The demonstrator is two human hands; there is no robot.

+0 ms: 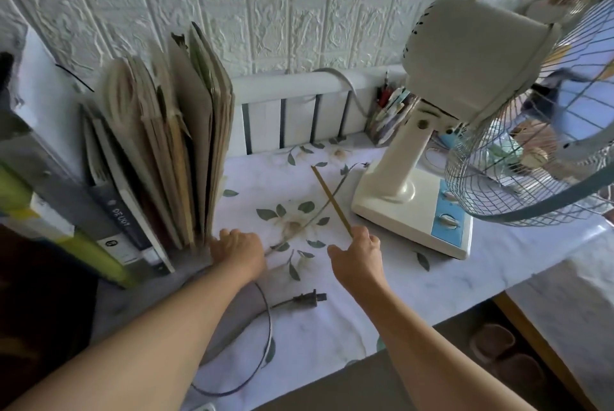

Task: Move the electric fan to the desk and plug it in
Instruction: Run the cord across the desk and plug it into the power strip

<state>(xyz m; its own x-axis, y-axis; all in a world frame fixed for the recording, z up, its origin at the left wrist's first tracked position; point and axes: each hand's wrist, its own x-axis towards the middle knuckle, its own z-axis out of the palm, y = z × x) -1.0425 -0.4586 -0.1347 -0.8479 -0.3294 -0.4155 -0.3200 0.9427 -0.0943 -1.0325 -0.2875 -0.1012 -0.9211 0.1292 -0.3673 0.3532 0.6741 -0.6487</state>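
Fan (465, 131) stands upright on the right part of the surface (382, 304), cream base flat on the flowered cover, wire cage facing right, motor housing toward the camera. Blue control panel on the near right of the base.

Cord (265, 341) leaves the back of the base, crosses the cover to the left, then loops over the near edge. Plug (307, 300) lies loose on the surface between the two forearms, in no socket.

Left hand (237, 247): knuckles up, fingers curled down on the cord where it passes just beside the upright folders (186, 151); grip clamped on the cord.

Right hand (360, 252): grip pinched on the near end of a thin yellow stick (330, 199), which slants away to the upper left, crossing above the cord.

Pen holder (388, 118) behind the fan, against the white rail.
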